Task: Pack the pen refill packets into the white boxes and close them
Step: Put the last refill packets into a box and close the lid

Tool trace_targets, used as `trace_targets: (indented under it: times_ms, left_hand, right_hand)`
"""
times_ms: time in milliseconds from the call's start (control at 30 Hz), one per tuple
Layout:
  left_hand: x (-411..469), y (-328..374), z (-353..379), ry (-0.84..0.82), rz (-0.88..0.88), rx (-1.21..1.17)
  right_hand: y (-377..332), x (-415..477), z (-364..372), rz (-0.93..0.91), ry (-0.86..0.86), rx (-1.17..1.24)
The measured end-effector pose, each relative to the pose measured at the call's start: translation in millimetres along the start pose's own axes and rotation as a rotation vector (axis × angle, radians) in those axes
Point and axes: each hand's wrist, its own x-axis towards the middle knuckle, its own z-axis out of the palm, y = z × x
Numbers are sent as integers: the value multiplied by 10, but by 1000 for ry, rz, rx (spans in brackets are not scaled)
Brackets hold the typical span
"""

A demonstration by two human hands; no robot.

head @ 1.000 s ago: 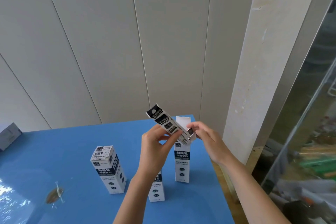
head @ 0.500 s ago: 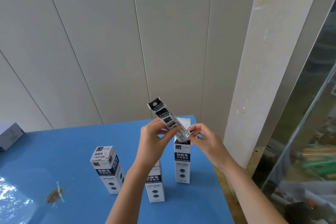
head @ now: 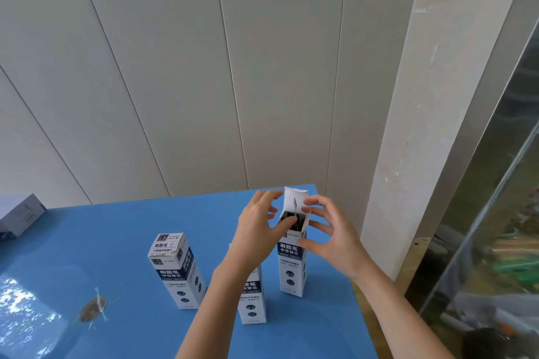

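While the right hand is gripping the open white box near its top, thumb on the front and fingers curling round the side, the left hand is hanging loose-fingered and holding nothing, thumb touching the mouth. The refill packet is showing dark inside. On the blue desk, a closed box is standing at the open one's 8 o'clock and a second closed box at its 7 o'clock.
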Motion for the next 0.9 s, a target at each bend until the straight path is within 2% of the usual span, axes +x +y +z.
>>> trace_targets:
  times_ms: [133,233,367,467,567,633,800,900]
  left_hand:
    - [-34,29,21,-134,-195,-76]
    - [-49,65,63,-123,-266,-131]
    - [-24,99,94,-150,-251,48]
    - [0,65,100,-181,-262,89]
    - [9,35,108,-217,-272,154]
    - [14,41,114,-222,-272,208]
    - [34,55,100,-184,-238,300]
    - [25,110,85,-167,-242,354]
  right_hand:
    - [31,-16,5,-10,16,2]
    - [35,-33,-6,5,23,53]
    - [-3,-60,-30,-17,-8,24]
    - [-52,-50,-6,-85,32,-176]
    - [-93,17,30,-148,225,-413]
    - [-133,65,39,-124,295,-550]
    - [-221,120,29,-110,154,-775]
    - [-294,141,19,-112,203,-818]
